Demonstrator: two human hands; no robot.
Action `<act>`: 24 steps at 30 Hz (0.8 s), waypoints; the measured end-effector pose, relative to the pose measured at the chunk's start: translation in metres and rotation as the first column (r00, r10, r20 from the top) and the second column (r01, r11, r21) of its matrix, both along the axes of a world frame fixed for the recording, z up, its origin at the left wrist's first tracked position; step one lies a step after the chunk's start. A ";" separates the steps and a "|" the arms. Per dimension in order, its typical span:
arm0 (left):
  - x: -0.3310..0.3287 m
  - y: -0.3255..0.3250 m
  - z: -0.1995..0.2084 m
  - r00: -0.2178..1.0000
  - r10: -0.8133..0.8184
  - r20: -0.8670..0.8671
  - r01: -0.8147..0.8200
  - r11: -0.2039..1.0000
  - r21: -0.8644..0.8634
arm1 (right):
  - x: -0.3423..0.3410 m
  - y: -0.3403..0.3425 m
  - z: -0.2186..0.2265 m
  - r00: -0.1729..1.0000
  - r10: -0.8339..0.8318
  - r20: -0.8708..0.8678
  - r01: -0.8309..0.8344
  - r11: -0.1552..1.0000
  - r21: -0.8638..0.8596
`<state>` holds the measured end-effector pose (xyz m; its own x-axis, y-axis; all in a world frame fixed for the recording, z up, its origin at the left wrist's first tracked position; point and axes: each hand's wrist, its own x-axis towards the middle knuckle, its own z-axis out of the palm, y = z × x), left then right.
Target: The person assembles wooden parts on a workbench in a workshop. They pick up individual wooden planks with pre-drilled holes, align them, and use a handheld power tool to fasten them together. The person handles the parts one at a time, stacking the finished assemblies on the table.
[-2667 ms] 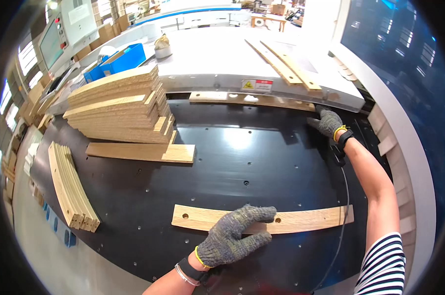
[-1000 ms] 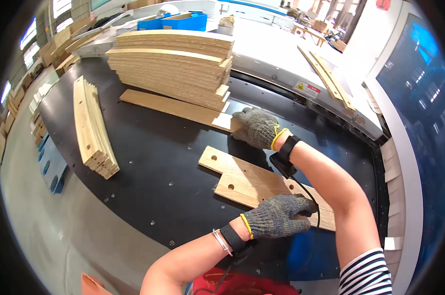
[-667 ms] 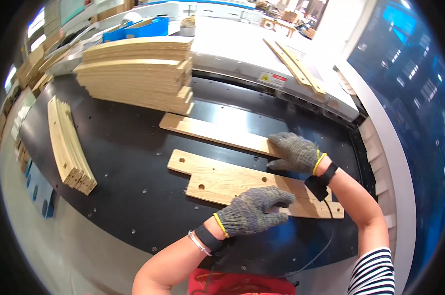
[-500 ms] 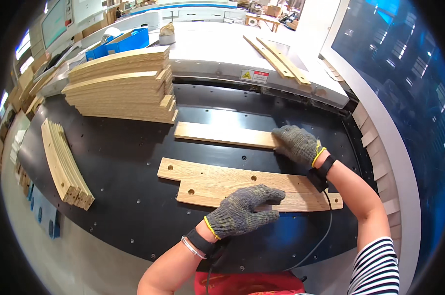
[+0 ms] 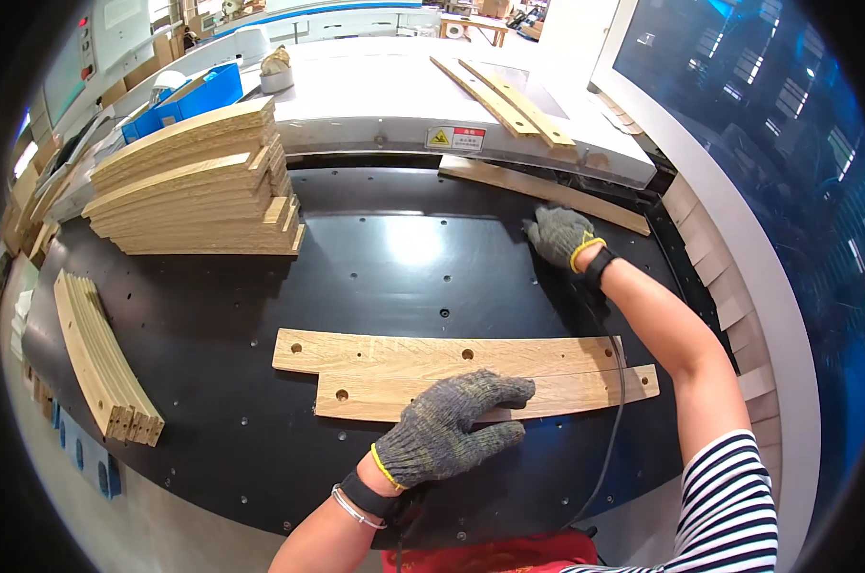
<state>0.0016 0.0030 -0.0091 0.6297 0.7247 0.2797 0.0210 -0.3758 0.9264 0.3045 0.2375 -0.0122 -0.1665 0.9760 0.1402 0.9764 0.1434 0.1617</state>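
My left hand [image 5: 453,425], in a grey knit glove, lies over the near board [image 5: 356,403] of a pair of pale wooden boards with round holes. Its fingers are spread and the thumb is apart. The second board [image 5: 404,351] lies against the near one on its far side. My right hand [image 5: 559,237], gloved the same way, is over the black table just short of a plain wooden plank [image 5: 585,201]. Its fingers look loosely bent, with nothing seen in them. That plank lies slanted along the table's far edge, below the white machine bed.
A tall stack of curved boards [image 5: 194,205] stands at the back left of the black table [image 5: 375,296]. Several narrow boards [image 5: 108,363] stand together at the left. Two drilled strips [image 5: 504,95] rest on the white bed [image 5: 356,81]. A cable [image 5: 619,420] hangs from my right wrist.
My right hand has moved the plain plank from mid-table to the far edge and let it go. My left hand stays over the pair of boards. The view has shifted slightly.
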 end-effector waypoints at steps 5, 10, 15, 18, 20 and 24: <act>0.000 0.002 0.007 0.999 0.007 -0.049 -0.006 1.000 0.016 | -0.014 0.038 0.026 0.992 -0.126 -0.002 0.123 0.974 -0.191; 0.000 0.002 0.009 0.998 0.004 -0.057 -0.005 1.000 -0.006 | -0.027 0.052 0.027 0.967 -0.180 -0.183 0.145 0.971 -0.189; 0.000 0.001 0.006 0.997 0.004 -0.083 -0.004 1.000 -0.001 | 0.010 0.083 -0.002 0.907 -0.373 -0.196 0.323 0.914 -0.244; 0.001 0.001 0.010 0.997 -0.008 -0.071 0.007 1.000 -0.013 | 0.047 0.088 -0.003 0.934 -0.302 -0.190 0.249 0.934 -0.257; 0.003 0.002 0.009 0.997 -0.024 -0.067 0.022 0.999 -0.030 | 0.061 0.090 -0.014 0.896 -0.410 -0.171 0.372 0.903 -0.217; 0.003 0.002 0.010 0.997 -0.012 -0.076 0.012 1.000 0.002 | 0.048 0.078 -0.001 0.875 -0.432 -0.218 0.385 0.894 -0.228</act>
